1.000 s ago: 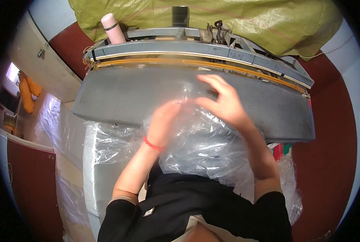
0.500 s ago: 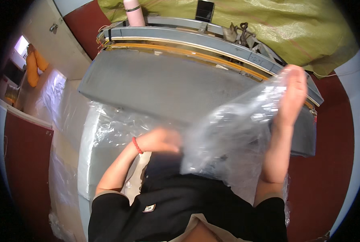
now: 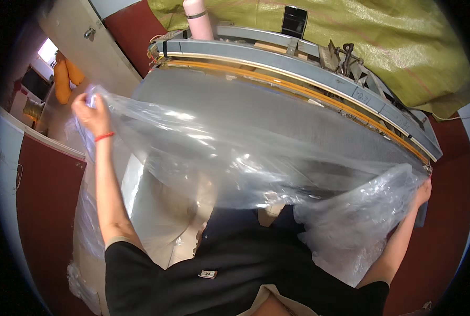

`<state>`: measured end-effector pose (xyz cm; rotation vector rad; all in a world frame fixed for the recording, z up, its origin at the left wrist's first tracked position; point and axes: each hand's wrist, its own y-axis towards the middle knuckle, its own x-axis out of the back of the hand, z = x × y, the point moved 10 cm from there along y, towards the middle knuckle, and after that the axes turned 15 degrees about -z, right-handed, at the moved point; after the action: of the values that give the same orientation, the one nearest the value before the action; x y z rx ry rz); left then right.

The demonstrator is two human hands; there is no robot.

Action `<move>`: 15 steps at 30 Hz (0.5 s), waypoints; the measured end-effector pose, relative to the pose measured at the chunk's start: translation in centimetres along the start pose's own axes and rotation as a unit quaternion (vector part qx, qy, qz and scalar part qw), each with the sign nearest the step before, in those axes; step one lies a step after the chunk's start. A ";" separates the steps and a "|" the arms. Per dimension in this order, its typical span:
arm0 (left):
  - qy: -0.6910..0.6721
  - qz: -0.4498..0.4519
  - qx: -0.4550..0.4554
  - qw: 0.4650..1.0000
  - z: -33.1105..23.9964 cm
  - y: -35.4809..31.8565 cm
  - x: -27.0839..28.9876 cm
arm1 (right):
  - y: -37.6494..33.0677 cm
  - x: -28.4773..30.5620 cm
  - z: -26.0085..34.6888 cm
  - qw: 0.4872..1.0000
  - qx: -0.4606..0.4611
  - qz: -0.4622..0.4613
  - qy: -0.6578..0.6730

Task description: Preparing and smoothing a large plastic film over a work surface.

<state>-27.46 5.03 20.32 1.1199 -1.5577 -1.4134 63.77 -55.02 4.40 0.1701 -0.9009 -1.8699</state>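
A clear plastic sheet (image 3: 203,139) hangs stretched between my two hands, over the near part of a flat grey work surface (image 3: 203,92). My left hand (image 3: 91,113), with a red bracelet at the wrist, is raised beyond the surface's left end and pinches one end of the sheet. Low at the right end of the surface, my right hand (image 3: 423,190) is closed on the sheet's other end. The film is gathered and crumpled on that side, and part of the right fingers is hidden. The sheet's middle sags in front of my body.
A metal frame with an orange strip (image 3: 277,81) runs along the surface's far side. On it stand a pink bottle (image 3: 198,21) and a dark metal clamp (image 3: 346,58). A phone-like dark slab (image 3: 294,22) leans against a yellow-green tarp (image 3: 372,31). At left is a door (image 3: 77,42).
My left hand has moved up and far left, drawing the plastic sheet out sideways. My right hand has come down and outward to the right. The bunched film is now spread wide.
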 end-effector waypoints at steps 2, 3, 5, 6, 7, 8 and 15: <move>-0.092 0.241 0.177 0.950 1.4 -7.4 -6.4 | 0.1 0.8 -1.2 0.999 0.008 0.009 -0.049; -0.096 0.311 0.164 0.931 3.1 -12.1 -8.7 | -0.1 0.7 -1.3 0.989 0.002 0.033 -0.146; -0.115 0.389 0.154 0.901 2.6 -16.9 -12.0 | -0.1 2.6 -2.2 0.965 -0.002 0.047 -0.259; -0.007 0.450 0.158 0.879 1.3 -18.2 -12.7 | -0.2 3.7 -3.7 0.938 -0.001 0.085 -0.335; 0.112 0.499 0.157 0.845 1.7 -18.8 -12.2 | -1.1 3.3 -3.3 0.907 0.001 0.132 -0.399; 0.108 0.504 0.145 0.844 3.8 -20.1 -13.7 | -2.0 4.0 -2.0 0.903 0.003 0.082 -0.423; 0.112 0.385 0.069 0.913 10.0 -18.8 -19.1 | -2.6 2.7 0.5 0.896 0.138 0.083 -0.415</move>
<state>-27.85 26.22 1.05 0.5871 -1.6753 -0.6282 60.29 -56.49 3.83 -0.5682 -1.6993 -1.6294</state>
